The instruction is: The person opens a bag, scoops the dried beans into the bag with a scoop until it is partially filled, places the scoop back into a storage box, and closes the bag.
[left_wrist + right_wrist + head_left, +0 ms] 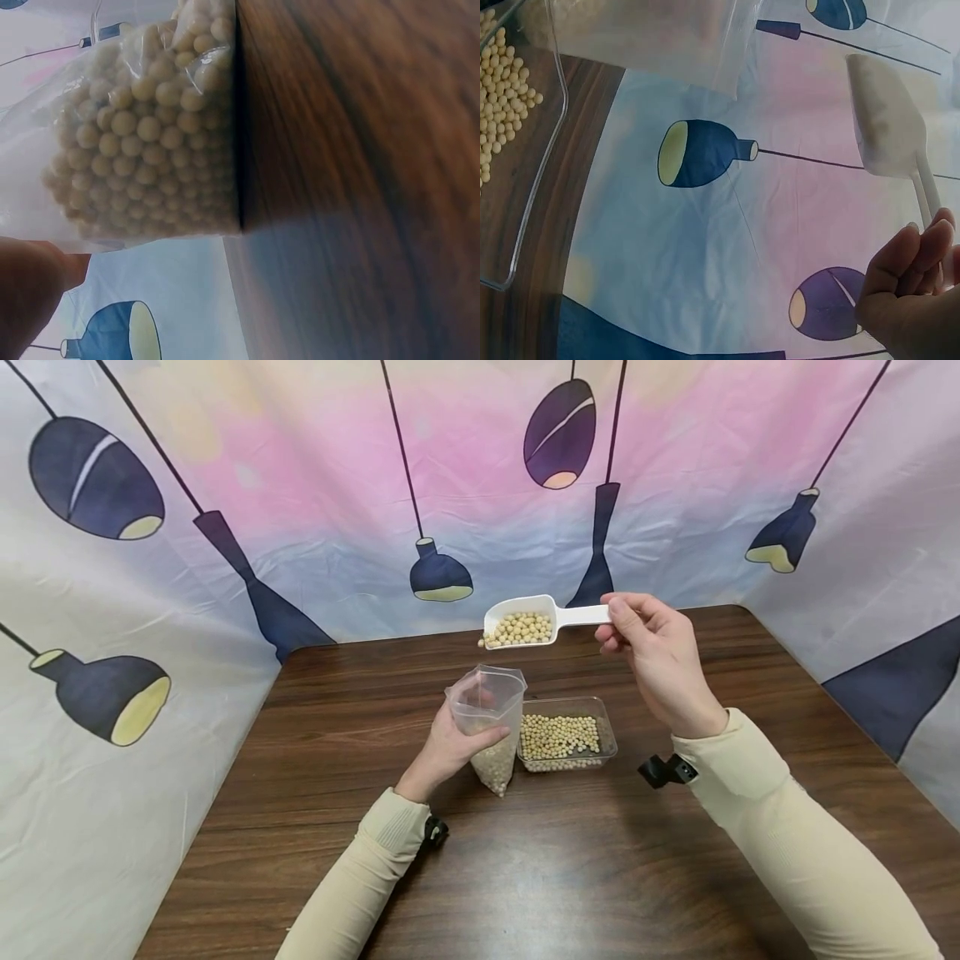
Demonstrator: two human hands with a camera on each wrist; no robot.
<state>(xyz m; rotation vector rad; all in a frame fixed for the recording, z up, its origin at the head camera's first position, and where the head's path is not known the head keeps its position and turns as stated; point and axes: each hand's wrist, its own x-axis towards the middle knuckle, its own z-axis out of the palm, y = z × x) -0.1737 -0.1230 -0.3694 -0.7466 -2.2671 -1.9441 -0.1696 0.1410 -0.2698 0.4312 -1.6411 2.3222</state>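
A white scoop (pixel 557 618) full of pale round soybeans (pixel 523 628) is held by its handle in my right hand (pixel 660 652). It hangs above and slightly right of the clear plastic bag (pixel 495 760), with beans at its front lip. My left hand (pixel 457 747) grips the bag near its top, thumb across the front and fingers partly hidden behind. The bag's mouth is open and upward, and its bottom stands on the table. In the left wrist view, soybeans (pixel 142 142) fill the bag's lower part. Underneath shows the scoop (pixel 889 120) in the right wrist view.
Just right of the bag sits a clear plastic box (pixel 606 752) with a layer of soybeans in it. Both are on a dark wooden table (pixel 337 718). A cloth printed with lamps (pixel 337 510) hangs behind the table's far edge.
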